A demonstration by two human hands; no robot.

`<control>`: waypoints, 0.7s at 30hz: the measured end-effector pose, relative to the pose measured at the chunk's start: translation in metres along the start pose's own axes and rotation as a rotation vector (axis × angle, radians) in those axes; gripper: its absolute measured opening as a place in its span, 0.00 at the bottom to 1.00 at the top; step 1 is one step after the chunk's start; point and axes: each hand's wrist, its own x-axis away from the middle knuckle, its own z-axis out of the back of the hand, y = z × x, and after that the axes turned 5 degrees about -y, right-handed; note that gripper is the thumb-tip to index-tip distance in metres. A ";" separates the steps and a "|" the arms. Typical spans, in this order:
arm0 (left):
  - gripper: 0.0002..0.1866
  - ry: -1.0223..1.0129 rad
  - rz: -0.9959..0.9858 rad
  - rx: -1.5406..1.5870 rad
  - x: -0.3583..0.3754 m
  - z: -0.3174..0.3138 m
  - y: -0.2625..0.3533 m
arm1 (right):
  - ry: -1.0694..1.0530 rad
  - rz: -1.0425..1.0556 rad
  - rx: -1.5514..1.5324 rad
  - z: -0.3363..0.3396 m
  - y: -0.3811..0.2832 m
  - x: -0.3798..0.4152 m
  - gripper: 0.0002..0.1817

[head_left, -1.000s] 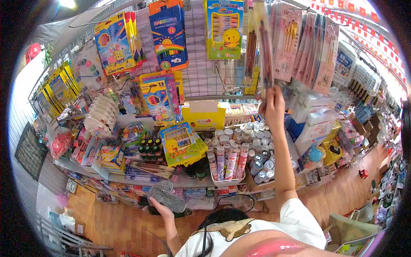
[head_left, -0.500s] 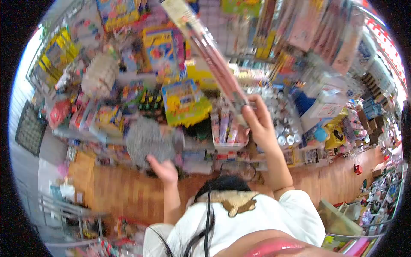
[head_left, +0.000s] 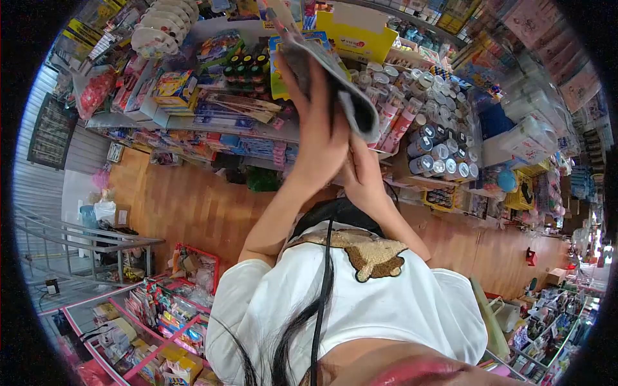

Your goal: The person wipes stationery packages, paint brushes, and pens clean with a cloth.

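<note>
In front of my chest both hands are close together. My left hand presses a grey cloth with its fingers stretched up along it. The cloth is folded around a long, narrow clear packet, whose top end sticks out above. My right hand is closed just beneath, around the lower end of the packet; its grip is partly hidden by the cloth and my left hand. Behind the cloth are tubes with pink labels and a yellow card box.
Shelves of packed goods run across the front. Many round-lidded jars stand at the right, with clear plastic packs beyond. A metal railing is at the left, over a wooden floor. A pink-edged rack stands at lower left.
My left hand has brought the grey cloth up and right onto the packet. My right hand has lowered the packet and come in toward my chest. The view has tilted down.
</note>
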 end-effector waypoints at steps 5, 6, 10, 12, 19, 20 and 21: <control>0.41 0.147 0.164 0.197 -0.016 0.000 -0.021 | -0.019 -0.099 -0.093 -0.005 -0.015 0.002 0.21; 0.40 0.163 0.218 0.288 -0.017 -0.001 -0.018 | -0.020 -0.109 -0.069 -0.005 -0.015 0.003 0.21; 0.43 0.057 0.323 0.089 0.007 -0.020 -0.016 | 0.050 -0.113 -0.044 0.004 -0.012 0.004 0.20; 0.46 0.086 0.188 0.073 0.017 -0.032 -0.006 | 0.079 -0.104 -0.024 0.008 -0.002 0.005 0.19; 0.39 0.131 0.282 0.295 -0.002 -0.004 -0.013 | -0.068 -0.168 -0.039 0.003 -0.014 0.009 0.19; 0.34 0.192 0.228 0.182 -0.015 0.001 -0.021 | -0.097 -0.201 -0.065 0.003 -0.017 0.010 0.19; 0.34 0.204 0.173 0.172 -0.030 0.010 -0.023 | -0.146 -0.250 -0.034 0.003 -0.018 0.014 0.17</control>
